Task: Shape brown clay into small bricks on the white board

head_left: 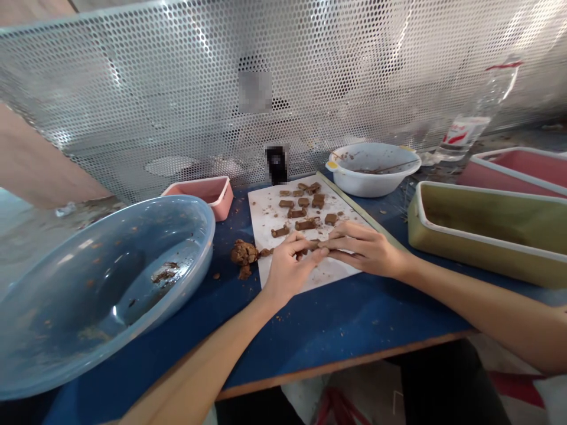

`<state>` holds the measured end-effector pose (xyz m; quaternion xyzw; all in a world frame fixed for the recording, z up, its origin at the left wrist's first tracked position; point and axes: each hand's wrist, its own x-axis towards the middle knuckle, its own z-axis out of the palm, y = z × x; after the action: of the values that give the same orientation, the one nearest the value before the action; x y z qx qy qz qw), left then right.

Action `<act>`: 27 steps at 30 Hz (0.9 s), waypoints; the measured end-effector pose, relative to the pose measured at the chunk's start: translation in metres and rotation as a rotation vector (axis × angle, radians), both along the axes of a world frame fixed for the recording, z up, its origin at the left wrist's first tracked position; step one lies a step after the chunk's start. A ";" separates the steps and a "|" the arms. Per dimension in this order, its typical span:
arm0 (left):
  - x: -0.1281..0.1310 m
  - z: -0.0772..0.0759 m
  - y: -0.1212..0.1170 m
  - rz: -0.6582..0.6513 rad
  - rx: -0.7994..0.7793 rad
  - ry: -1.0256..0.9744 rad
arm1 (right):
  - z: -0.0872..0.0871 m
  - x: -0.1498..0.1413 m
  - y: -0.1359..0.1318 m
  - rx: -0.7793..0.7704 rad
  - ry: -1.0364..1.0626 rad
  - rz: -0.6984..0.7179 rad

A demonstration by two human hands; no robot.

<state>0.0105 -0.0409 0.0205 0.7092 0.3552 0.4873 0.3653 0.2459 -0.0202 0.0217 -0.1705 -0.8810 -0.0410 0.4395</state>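
Note:
Over the white sheet (283, 283), my left hand (290, 265) is closed with thumb and fingers around a small brown piece of clay (312, 244). From the other side, my right hand (365, 248) grips the same piece, its fingers bent and close together. Most of the piece is hidden by my fingers. Several shaped clay pieces, such as a bar-like one (307, 224) and a blocky one (331, 219), lie on the sheet just beyond my hands. Left of the sheet sits a rough lump of clay (243, 252), with crumbs around it.
A large blue basin (190, 206) stands at left, with a pink tray (225, 198) behind it. Farther right are a white bowl (372, 184), a clear bottle (463, 133), a green planter box (482, 257) and a pink box (476, 171). A perforated metal panel (177, 88) closes the back.

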 end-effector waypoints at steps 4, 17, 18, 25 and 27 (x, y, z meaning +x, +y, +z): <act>-0.001 -0.003 0.002 -0.018 -0.015 0.010 | 0.000 -0.002 -0.001 -0.007 0.012 0.003; -0.002 0.008 -0.001 -0.030 -0.074 0.018 | 0.008 -0.011 -0.006 -0.114 0.133 0.060; -0.002 0.008 -0.001 -0.028 -0.065 0.019 | 0.008 -0.012 -0.007 -0.128 0.149 0.063; -0.002 0.006 -0.002 0.000 -0.043 0.007 | 0.009 -0.016 -0.008 -0.267 0.228 0.059; -0.001 0.006 -0.002 0.007 -0.026 0.011 | 0.009 -0.017 -0.009 -0.296 0.226 0.051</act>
<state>0.0092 -0.0434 0.0267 0.7059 0.3659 0.4800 0.3706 0.2289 -0.0297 0.0309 -0.2142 -0.8265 0.1196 0.5066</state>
